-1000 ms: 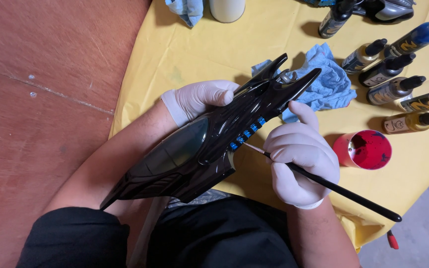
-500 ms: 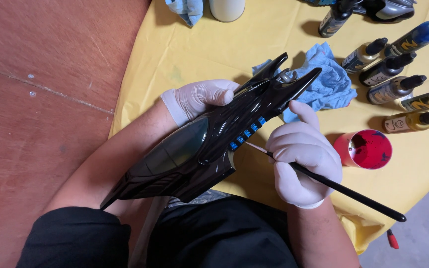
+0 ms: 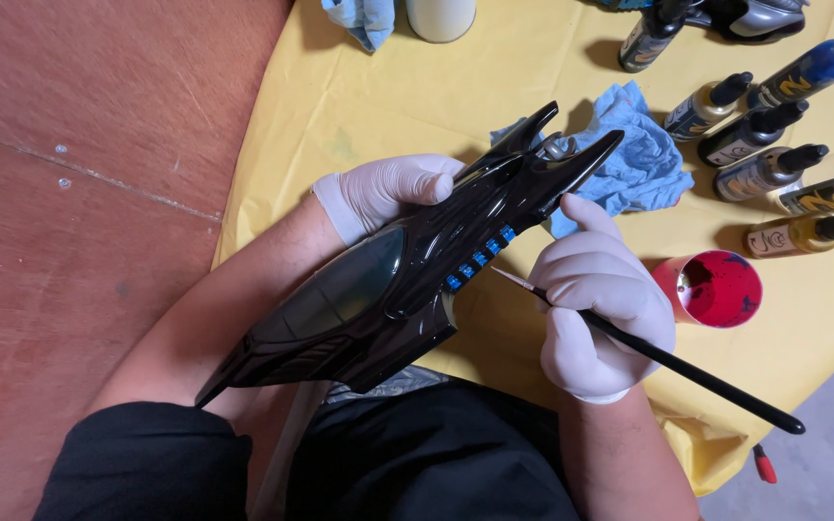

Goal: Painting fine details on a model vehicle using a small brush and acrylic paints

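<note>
A glossy black model vehicle (image 3: 388, 280) with pointed fins lies slanted across my lap and the table edge. A row of small blue marks (image 3: 480, 259) runs along its side. My left hand (image 3: 388, 190), in a white glove, grips the model's upper side near the fins. My right hand (image 3: 596, 304), also gloved, holds a thin black paintbrush (image 3: 687, 371); the brush tip sits just right of the blue marks, close to the model's side.
A yellow cloth (image 3: 359, 106) covers the table. A crumpled blue towel (image 3: 634, 159) lies behind the model. A red paint cup (image 3: 718, 287) stands right of my right hand. Several small paint bottles (image 3: 769, 169) lie at the far right. A white cup (image 3: 441, 14) stands at the top.
The brush has shifted slightly in my right hand, its handle end dropping a little lower right. The model and my left hand stay where they were.
</note>
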